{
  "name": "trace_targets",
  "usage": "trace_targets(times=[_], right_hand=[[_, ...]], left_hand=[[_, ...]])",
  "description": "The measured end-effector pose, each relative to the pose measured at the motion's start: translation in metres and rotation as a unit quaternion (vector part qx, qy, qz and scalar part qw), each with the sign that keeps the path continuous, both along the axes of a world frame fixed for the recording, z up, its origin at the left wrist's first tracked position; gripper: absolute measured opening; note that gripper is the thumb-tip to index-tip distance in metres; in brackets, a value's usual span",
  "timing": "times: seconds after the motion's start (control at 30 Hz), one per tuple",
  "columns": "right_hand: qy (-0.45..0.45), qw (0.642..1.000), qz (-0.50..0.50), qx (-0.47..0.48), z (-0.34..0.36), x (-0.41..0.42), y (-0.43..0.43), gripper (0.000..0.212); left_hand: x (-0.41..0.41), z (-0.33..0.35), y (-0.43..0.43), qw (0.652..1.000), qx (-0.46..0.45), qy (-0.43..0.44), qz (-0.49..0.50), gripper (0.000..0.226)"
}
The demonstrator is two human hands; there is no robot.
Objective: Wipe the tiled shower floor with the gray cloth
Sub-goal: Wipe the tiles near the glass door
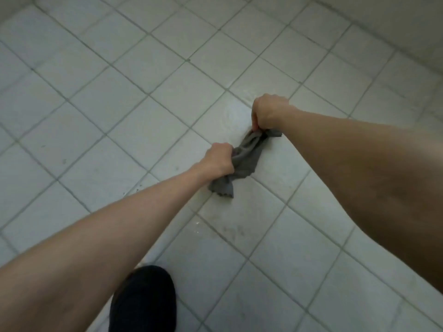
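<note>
Both fists are closed on the gray cloth [247, 159]: left hand [219, 162] grips its lower end, right hand [269, 112] its upper, above the tiled floor [124, 130].

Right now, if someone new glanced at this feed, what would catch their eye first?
Two bare forearms reach into the middle of the view, the left hand and right hand each gripping an end of a twisted gray cloth stretched between them. Beneath lies the pale square-tiled shower floor with dark grout lines, with a wet sheen by the right hand and dark specks below the cloth. A dark shoe sits at the bottom edge.
</note>
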State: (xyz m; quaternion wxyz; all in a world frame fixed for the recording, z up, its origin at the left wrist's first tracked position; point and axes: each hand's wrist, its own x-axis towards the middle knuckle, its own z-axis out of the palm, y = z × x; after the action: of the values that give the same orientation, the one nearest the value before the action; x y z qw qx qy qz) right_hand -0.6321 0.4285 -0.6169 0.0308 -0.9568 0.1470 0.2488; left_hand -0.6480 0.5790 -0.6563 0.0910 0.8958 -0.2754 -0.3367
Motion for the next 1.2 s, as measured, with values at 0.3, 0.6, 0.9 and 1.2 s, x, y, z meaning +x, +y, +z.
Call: trace_targets(times=[0.3,0.6,0.9,1.2], right_hand=[[-0.225,0.962,-0.019,0.157,-0.005,0.1,0.099,0.028],[-0.07,0.975,0.155,0.144,-0.053,0.145,0.173,0.042],[0.049,0.962,0.213,0.162,-0.053,0.126,0.165,0.02],[0.228,0.923,0.297,0.086,-0.043,0.075,0.138,0.027]], left_hand=[[0.174,0.039,0.132,0.957,-0.03,-0.268,0.105,0.024],[0.191,-0.005,0.215,0.983,0.133,-0.124,0.026,0.033],[0.092,-0.014,0.195,0.985,0.14,0.08,0.054,0.031],[-0.038,-0.016,0.125,0.986,0.069,0.129,0.077,0.025]])
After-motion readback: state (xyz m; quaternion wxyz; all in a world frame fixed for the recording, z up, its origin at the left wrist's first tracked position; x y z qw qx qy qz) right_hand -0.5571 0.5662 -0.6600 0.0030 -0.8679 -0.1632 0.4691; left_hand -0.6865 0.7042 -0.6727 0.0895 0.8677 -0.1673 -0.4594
